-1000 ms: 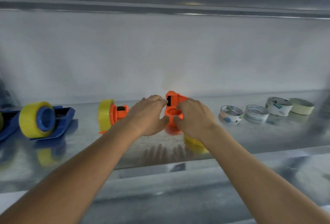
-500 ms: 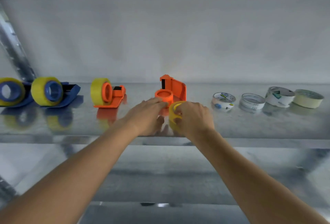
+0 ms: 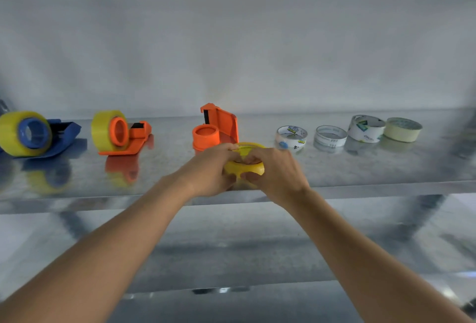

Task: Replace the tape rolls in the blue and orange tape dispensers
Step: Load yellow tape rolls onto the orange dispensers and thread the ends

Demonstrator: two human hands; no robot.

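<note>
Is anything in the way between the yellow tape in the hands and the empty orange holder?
Nothing visible is. Both hands, left hand and right hand, hold the yellow tape roll just in front of the empty orange dispenser. Its round hub is bare, and the shelf between them shows nothing else.

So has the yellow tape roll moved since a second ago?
Yes. The yellow tape roll is lifted forward of the empty orange dispenser, held by both hands.
</note>
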